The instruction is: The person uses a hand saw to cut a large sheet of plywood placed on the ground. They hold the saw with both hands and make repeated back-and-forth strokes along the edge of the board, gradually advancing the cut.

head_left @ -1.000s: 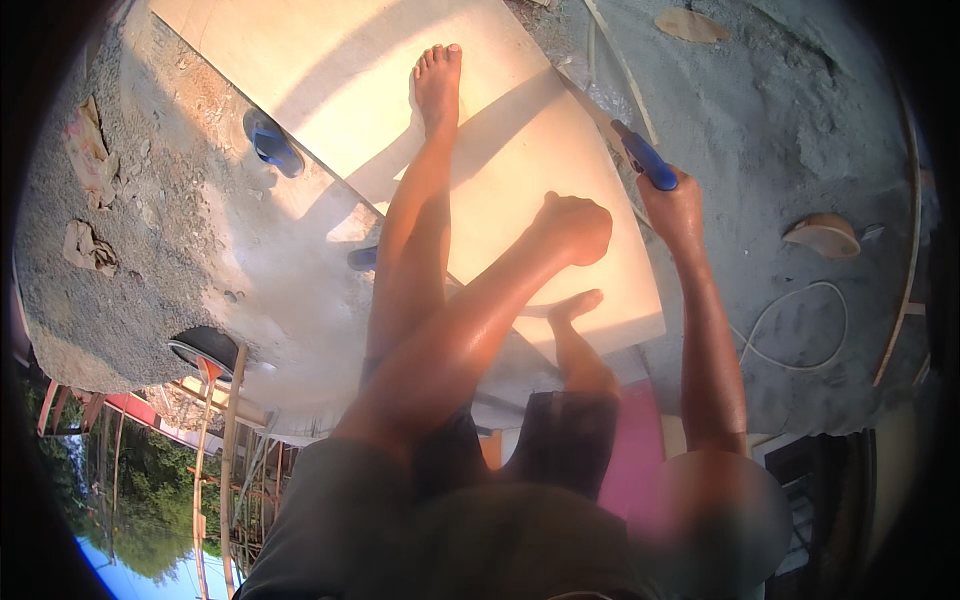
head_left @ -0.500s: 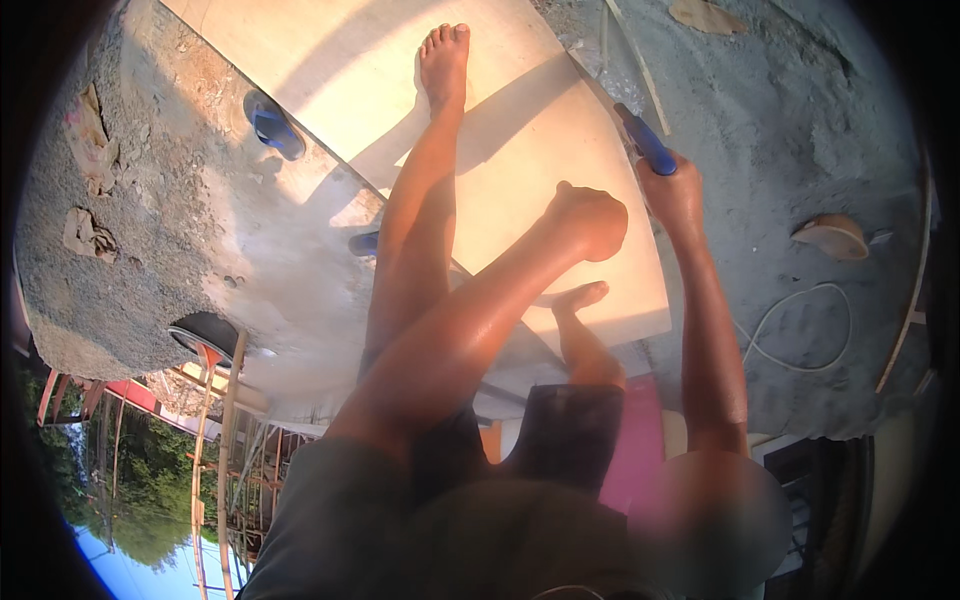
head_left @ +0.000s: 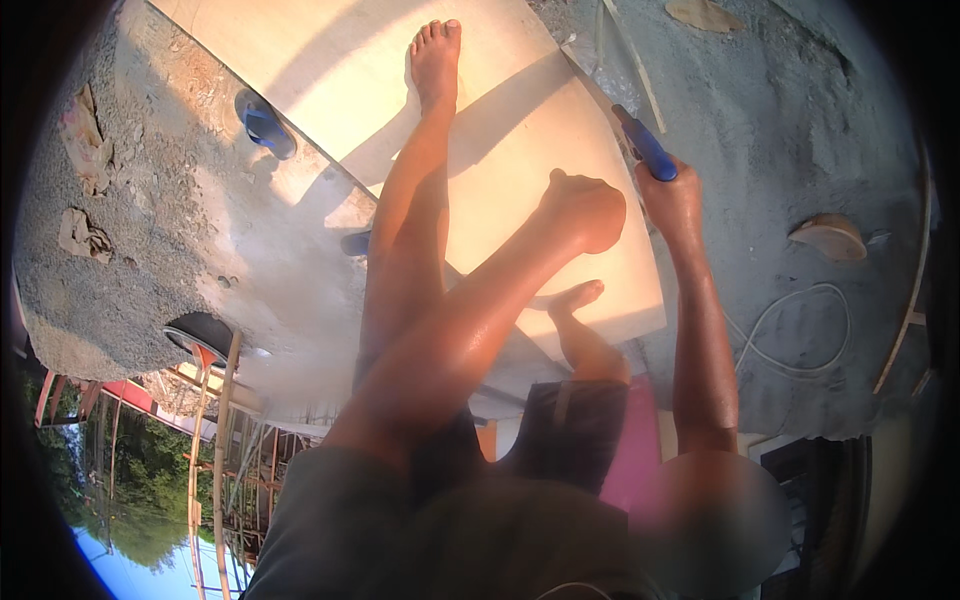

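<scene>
A large pale flat board (head_left: 505, 195) lies on the ground under my bare feet. My left hand (head_left: 590, 212) is closed in a fist above the board, its thumb side toward the far end; whether it holds anything is hidden. At the board's right edge, my right hand (head_left: 672, 200) is wrapped around a blue-handled tool (head_left: 650, 152). The tool's dark tip points away and a little to the left. Its working part does not show clearly. My left foot (head_left: 436, 65) rests far out on the board, and my right foot (head_left: 577, 296) is nearer.
Blue flip-flops (head_left: 266, 125) lie left of the board, one partly behind my leg. A dark pan (head_left: 200, 333) sits lower left on gravelly ground, near wooden poles (head_left: 220, 450). On the right are a curved brown piece (head_left: 832, 237), a looped pale cord (head_left: 800, 365) and thin wooden strips (head_left: 905, 310).
The view has shifted slightly, moving the board and my legs a little left in the picture. Both hands keep their grips and have barely moved.
</scene>
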{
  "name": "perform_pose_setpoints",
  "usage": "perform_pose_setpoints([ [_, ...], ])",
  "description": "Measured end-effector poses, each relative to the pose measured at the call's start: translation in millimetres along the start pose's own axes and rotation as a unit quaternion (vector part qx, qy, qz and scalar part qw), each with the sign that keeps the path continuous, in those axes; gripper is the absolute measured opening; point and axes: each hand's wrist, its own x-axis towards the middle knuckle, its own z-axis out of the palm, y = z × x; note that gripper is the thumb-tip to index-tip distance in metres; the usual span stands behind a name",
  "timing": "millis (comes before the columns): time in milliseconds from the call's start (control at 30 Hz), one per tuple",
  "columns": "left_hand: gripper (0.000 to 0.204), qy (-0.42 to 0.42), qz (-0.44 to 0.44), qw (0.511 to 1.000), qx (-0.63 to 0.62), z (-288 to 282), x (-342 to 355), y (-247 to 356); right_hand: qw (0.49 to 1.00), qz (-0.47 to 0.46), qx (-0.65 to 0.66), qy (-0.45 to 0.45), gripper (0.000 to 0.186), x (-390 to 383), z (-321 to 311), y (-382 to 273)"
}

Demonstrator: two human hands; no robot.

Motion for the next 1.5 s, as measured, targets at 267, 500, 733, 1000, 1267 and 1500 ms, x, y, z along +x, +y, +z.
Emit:
perform_pose_setpoints([
  [267, 0.013, -0.027, 0.022, 0.999, 0.039, -17, 12, 26, 0.998, -0.002, 0.008, 0.059, 0.032, 63, 38, 22],
  [500, 0.015, -0.008, -0.003, 0.999, 0.035, -6, 2, 3, 0.999, -0.026, -0.008, 0.024, 0.027, -8, -11, 7],
  [733, 0.015, -0.016, 0.051, 0.998, 0.023, 1, -1, 26, 0.999, -0.021, -0.040, 0.027, 0.031, 51, 15, 22],
  [1000, 0.016, 0.005, 0.002, 0.999, 0.051, -24, -4, 4, 0.995, -0.080, -0.056, 0.025, 0.032, 39, 32, 16],
  [1267, 0.014, 0.029, 0.015, 0.999, 0.002, -16, 3, 9, 0.994, -0.083, -0.023, 0.070, 0.028, -24, -30, 37],
  [1500, 0.015, 0.004, 0.026, 1.000, 0.007, -23, -3, 12, 0.998, -0.027, -0.032, 0.047, 0.033, 34, 20, 35],
])
